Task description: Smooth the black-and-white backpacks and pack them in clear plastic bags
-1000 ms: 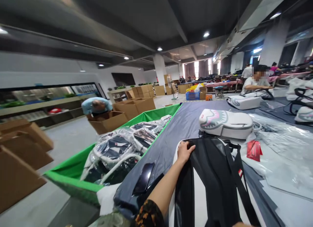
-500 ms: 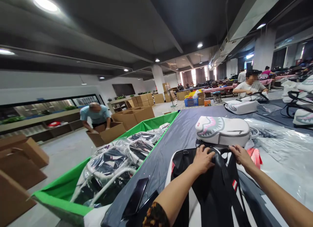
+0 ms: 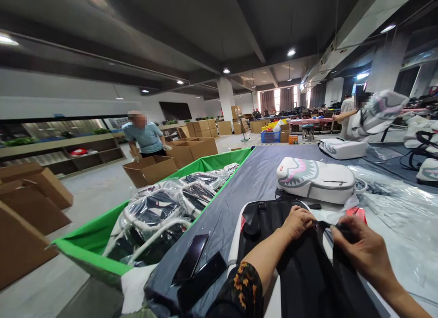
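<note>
A white backpack with a black back panel lies in front of me, its straps facing up. My left hand is closed at its upper edge, pinching a black strap. My right hand is closed around the black shoulder strap to the right and holds it away from the panel. Just beyond lies another white backpack with a grey and pink shark-mouth print. A red piece of packaging shows behind my right hand.
Left of the grey-covered table stands a green bin of plastic-wrapped backpacks. Two dark phones lie on the table. Clear plastic bags spread at right. One person stands by cartons; another lifts a backpack.
My right hand has drawn the shoulder strap toward me and to the right. My left hand has closed from a flatter pose. The person by the cartons has straightened; the one opposite has raised a backpack.
</note>
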Motion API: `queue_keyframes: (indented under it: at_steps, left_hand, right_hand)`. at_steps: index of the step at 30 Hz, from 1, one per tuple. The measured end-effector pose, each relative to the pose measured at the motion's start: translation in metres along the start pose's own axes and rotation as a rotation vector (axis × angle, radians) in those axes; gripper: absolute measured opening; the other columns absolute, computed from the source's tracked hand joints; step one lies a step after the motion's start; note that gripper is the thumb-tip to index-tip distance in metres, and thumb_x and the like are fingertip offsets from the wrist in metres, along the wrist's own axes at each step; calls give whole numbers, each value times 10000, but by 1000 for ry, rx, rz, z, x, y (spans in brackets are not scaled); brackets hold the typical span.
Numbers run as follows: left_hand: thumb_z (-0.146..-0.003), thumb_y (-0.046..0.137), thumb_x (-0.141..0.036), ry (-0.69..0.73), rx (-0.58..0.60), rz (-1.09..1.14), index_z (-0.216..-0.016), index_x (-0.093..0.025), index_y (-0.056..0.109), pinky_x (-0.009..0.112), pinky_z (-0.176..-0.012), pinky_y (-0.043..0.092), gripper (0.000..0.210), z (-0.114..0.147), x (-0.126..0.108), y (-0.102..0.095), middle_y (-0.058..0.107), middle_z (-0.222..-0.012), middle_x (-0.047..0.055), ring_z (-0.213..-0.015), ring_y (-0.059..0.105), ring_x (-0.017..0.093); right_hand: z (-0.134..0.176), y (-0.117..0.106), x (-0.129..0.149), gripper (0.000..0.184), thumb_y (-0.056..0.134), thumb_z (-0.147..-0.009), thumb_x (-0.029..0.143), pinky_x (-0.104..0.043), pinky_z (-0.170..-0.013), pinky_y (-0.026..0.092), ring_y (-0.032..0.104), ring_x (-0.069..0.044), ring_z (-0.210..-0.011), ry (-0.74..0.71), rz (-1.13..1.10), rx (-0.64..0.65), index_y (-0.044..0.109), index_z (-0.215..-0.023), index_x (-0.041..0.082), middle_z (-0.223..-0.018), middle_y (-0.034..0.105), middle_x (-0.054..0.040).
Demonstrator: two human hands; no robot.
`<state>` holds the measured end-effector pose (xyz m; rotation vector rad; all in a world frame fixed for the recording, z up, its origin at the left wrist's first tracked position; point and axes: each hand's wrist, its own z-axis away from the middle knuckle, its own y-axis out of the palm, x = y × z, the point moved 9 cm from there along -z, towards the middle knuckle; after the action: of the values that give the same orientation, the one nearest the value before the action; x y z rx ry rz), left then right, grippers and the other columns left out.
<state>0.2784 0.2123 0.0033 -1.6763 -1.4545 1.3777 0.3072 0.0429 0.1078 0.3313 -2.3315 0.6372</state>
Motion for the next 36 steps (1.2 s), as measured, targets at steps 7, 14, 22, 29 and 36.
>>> queue_keyframes:
  at_steps: [7, 14, 22, 29, 36]
  left_hand:
    - [-1019, 499, -363, 620, -78, -395, -1383, -132, 570, 398, -1174, 445, 437, 85, -113, -16, 682, -1340, 128, -1356, 559, 240]
    - [-1019, 493, -337, -7, -488, -581, -1434, -70, 503, 436, -1029, 537, 494, 66, -105, -83, 582, -1435, 223, -1321, 555, 306]
    - [-993, 533, -543, -204, -74, -446, -1393, -113, 586, 485, -1001, 501, 589, 120, -85, -57, 712, -1176, 168, -1168, 604, 341]
    - [-870, 743, -406, -314, -200, 182, -1397, -147, 572, 478, -1045, 466, 611, 75, -59, -90, 698, -1283, 159, -1194, 629, 330]
    - [-831, 678, -251, -521, -171, 817, -565, -165, 577, 236, -587, 435, 297, 115, -55, -37, 566, -570, -32, -577, 557, 131]
  right_hand:
    - [-48, -15, -19, 497, 520, -686, 718, -307, -501, 439, 573, -194, -538, 137, 108, 44, 619, -622, 235, -578, 621, -36]
    - [-19, 15, 11, 576, 532, -773, 797, -283, -486, 440, 543, -162, -490, -41, 108, 319, 635, -693, 236, -559, 598, -3]
    - [-24, -6, 3, 688, 564, -704, 900, -297, -506, 463, 565, -180, -552, -31, 99, 293, 658, -862, 237, -654, 637, -13]
    - [-49, 32, 19, 645, 492, -783, 852, -331, -613, 480, 592, -205, -653, -104, 62, 457, 619, -873, 226, -729, 652, -34]
    - [-83, 67, -13, 698, 554, -792, 812, -273, -524, 410, 519, -161, -619, 1, -87, 603, 603, -1111, 193, -736, 582, 7]
